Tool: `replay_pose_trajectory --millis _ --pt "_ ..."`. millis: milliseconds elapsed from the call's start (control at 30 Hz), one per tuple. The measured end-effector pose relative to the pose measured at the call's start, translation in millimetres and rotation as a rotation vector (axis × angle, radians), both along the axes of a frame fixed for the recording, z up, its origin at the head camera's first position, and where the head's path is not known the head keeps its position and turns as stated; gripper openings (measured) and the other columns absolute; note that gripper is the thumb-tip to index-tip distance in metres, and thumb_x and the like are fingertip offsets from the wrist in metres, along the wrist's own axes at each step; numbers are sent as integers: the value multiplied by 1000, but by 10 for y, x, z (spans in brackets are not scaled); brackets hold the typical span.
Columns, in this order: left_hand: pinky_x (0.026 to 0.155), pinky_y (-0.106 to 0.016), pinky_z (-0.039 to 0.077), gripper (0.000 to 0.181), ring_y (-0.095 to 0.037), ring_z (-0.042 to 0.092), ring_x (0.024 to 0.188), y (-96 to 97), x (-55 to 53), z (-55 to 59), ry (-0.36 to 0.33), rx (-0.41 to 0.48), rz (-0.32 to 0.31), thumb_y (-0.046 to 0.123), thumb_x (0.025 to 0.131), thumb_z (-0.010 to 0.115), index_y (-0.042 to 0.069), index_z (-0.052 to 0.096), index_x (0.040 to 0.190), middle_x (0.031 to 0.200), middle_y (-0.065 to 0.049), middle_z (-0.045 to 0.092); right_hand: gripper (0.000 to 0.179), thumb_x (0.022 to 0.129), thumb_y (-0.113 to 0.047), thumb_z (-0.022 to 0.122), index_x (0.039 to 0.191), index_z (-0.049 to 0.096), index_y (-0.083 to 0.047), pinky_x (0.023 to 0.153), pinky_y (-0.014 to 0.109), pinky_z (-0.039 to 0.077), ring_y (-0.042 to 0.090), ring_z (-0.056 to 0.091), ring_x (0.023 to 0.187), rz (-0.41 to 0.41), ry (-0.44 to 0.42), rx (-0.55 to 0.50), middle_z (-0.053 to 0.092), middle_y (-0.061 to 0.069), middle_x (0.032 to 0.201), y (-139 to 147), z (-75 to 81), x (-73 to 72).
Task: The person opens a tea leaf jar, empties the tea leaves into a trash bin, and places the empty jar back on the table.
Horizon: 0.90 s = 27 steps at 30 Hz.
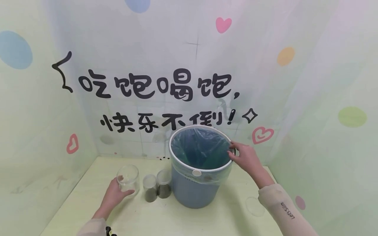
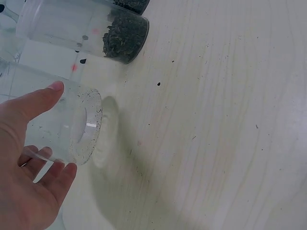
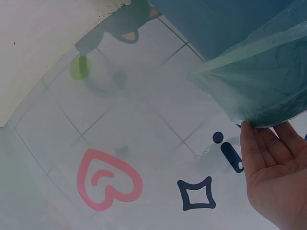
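My left hand (image 1: 113, 195) holds a clear jar (image 1: 129, 173), thumb on one side and fingers on the other. In the left wrist view this jar (image 2: 50, 117) has only dark crumbs clinging near its base. Right beside it stand two clear jars with dark dried leaves, a left one (image 1: 150, 194) and a right one (image 1: 164, 190). On the right, my right hand (image 1: 249, 159) grips the white rim of a blue trash can (image 1: 195, 195), thumb inside and fingers over the edge. A translucent trash bag (image 1: 200, 147) lines the can, its edge folded outside; in the right wrist view the bag (image 3: 268, 86) hides the fingertips.
A clear round lid (image 1: 255, 206) lies on the pale wooden table (image 1: 141, 223), right of the can. Dark crumbs are scattered on the tabletop. Printed walls close in the back and both sides, the back wall (image 1: 165, 42) just behind the can.
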<state>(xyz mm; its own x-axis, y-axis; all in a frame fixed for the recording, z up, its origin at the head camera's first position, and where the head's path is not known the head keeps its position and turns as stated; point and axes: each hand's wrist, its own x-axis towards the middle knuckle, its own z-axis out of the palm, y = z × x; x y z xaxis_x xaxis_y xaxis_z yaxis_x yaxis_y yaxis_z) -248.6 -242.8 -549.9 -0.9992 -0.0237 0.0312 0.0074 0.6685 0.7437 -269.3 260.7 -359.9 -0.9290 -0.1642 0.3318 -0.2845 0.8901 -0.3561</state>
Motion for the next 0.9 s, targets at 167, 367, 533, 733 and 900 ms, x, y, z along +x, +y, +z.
replay_pose_trajectory --millis 167,367,533,733,900 --pt "108 -68 35 98 -61 39 129 24 -9 -83 1 -6 4 20 76 84 -21 26 143 143 -46 33 45 92 -21 68 130 63 2 88 50 58 34 69 98 -3 -6 -5 74 15 112 -12 4 3" --pt "107 -68 37 97 -62 41 127 16 -26 -174 29 1 -1 18 76 84 -22 26 142 141 -47 36 42 91 -20 68 127 65 2 84 47 59 31 70 92 3 16 8 75 15 112 -12 -5 -2" --pt "110 -68 32 99 -62 34 131 8 -61 -190 2 14 23 20 80 81 -22 19 145 144 -47 29 40 90 -18 69 124 67 2 77 46 58 27 68 81 3 61 16 75 15 111 -16 -4 1" --pt "110 -68 31 100 -64 31 130 21 -66 -183 -43 12 69 22 84 78 -22 13 145 142 -50 20 37 90 -19 69 121 69 1 75 44 57 29 69 84 6 71 24 74 15 114 -21 -8 3" --pt "96 -64 47 92 -58 49 112 50 -27 -173 -51 21 127 18 87 75 -23 13 142 126 -47 35 37 90 -21 68 121 69 1 83 48 58 33 70 96 6 52 14 73 16 117 -14 -14 7"
